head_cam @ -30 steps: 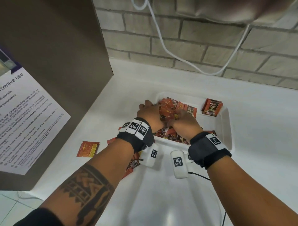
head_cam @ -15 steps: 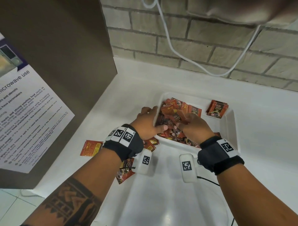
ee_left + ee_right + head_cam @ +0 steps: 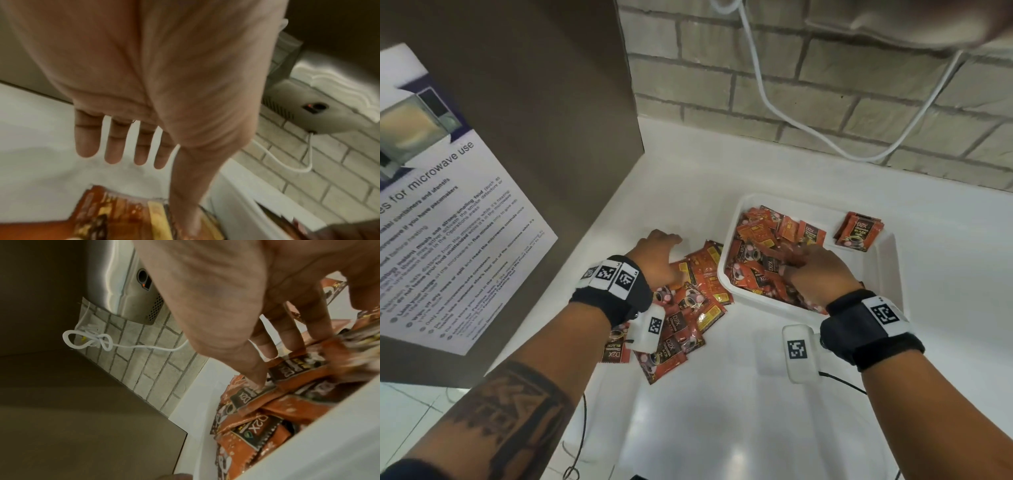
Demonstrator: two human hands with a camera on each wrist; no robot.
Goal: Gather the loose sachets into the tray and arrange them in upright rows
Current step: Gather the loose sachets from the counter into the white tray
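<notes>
A white tray on the white counter holds a jumbled pile of orange sachets; a small upright stack stands in its far right corner. More loose sachets lie on the counter against the tray's left side. My left hand hovers over these with fingers straight and spread, and its thumb touches a sachet beside the tray rim. My right hand is inside the tray, its fingers and thumb resting on the sachet pile.
A brown cabinet side with a paper notice walls off the left. A brick wall runs behind the counter, with a white cable hanging from a steel appliance above. Bare counter lies nearer to me.
My left hand has left the tray and moved left over the loose sachets on the counter. The right hand stays in the tray's pile.
</notes>
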